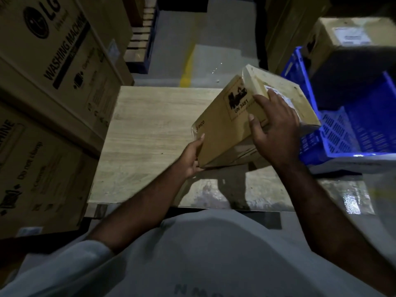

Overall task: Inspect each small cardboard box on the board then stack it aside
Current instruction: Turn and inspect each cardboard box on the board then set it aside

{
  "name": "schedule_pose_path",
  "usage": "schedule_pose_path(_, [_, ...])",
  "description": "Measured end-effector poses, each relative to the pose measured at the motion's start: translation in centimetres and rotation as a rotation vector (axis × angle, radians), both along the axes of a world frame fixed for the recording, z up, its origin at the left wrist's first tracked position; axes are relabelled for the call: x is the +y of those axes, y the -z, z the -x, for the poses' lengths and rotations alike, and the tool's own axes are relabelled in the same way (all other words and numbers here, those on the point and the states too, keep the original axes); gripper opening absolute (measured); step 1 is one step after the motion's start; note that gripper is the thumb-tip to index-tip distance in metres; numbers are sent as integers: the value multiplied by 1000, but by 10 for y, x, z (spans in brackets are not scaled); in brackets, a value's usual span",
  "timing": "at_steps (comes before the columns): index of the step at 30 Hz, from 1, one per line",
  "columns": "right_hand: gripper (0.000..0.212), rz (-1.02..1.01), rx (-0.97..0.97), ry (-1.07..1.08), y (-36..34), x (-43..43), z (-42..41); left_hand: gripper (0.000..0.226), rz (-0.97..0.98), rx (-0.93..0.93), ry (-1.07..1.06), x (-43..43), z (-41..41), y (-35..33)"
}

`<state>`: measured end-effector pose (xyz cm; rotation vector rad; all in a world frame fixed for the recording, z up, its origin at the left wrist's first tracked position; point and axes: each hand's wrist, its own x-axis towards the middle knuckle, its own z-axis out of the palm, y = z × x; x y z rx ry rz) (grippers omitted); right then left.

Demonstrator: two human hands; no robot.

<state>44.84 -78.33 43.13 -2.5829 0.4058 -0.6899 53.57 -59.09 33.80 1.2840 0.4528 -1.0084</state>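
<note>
- Tall washing-machine cartons (53, 71) stand at the left, cut off by the frame's edge; their small print is too dim to read.
- A pale wooden board (150, 136) lies in the middle, its near right part in shadow.
- The left hand (190, 157) grips the lower left corner of the cardboard box (225, 129), thumb up the side; its fingers are hidden underneath.
- The box is tilted over the board's right side. Whether its low corner touches the board cannot be told. "UN 3481" is legible, but the dark symbol above it is not.
- The right hand (276, 125) clasps the box's upper edge with spread, curled fingers, half covering a white label.
- A blue crate (342, 129) sits at the right, partly behind the box.
</note>
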Motion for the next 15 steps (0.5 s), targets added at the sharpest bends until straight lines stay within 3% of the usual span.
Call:
schedule_pose_path(4, [48,-254,-123,22,-2,-17,-2,40,-4,-194,-49,6,0,-7])
schedule_pose_path(9, [47,-974,-203,133,11,-35,-7,54,18,-701,-166,37,-16,-43])
schedule_pose_path(12, [52,-1391,-195,157,51,-47,-12,83,-2,-1063,70,55,-26,-74])
schedule_pose_path(15, [48,-1626,-63,146,94,-35,-15,93,-274,-1293,323,53,-27,-92])
